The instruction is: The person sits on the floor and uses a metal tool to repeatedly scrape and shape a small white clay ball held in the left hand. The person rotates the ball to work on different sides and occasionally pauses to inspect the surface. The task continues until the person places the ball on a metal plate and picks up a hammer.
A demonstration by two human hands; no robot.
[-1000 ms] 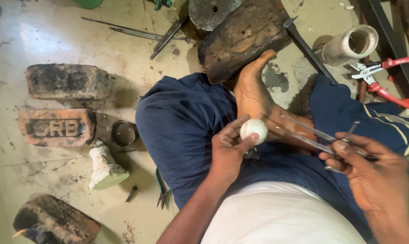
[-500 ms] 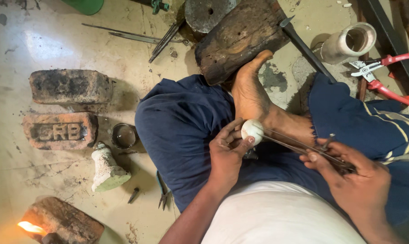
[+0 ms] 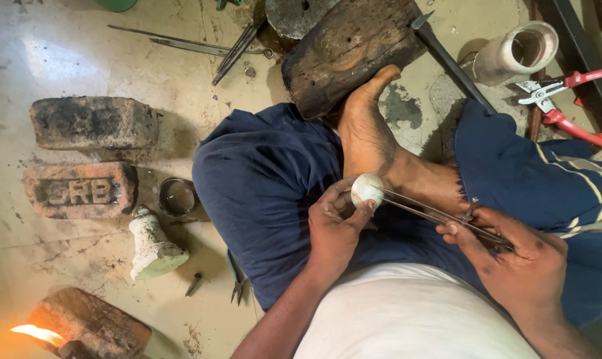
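Observation:
My left hand (image 3: pixel 333 226) pinches a small white ball-shaped object (image 3: pixel 366 189) between thumb and fingers, just above my lap. My right hand (image 3: pixel 513 256) grips the handle end of long thin metal tongs (image 3: pixel 434 213), whose tips reach left and touch the white object. Both hands hover over my crossed legs in dark blue trousers (image 3: pixel 261 193). My bare foot (image 3: pixel 371 133) rests against a charred wooden block (image 3: pixel 351 46) beyond the hands.
Two sooty bricks (image 3: pixel 92 123) (image 3: pixel 78 189) lie at the left, near a small metal cup (image 3: pixel 177 197) and a white lump (image 3: pixel 151 246). A flame (image 3: pixel 38 334) burns beside a brick at lower left. Red-handled pliers (image 3: pixel 567 100), a white pipe (image 3: pixel 517 50) and metal rods (image 3: pixel 195 46) lie around.
My right hand moved left and lower, closing on the tongs and bringing their tips to the white object. A flame appeared at lower left. The view shifted slightly.

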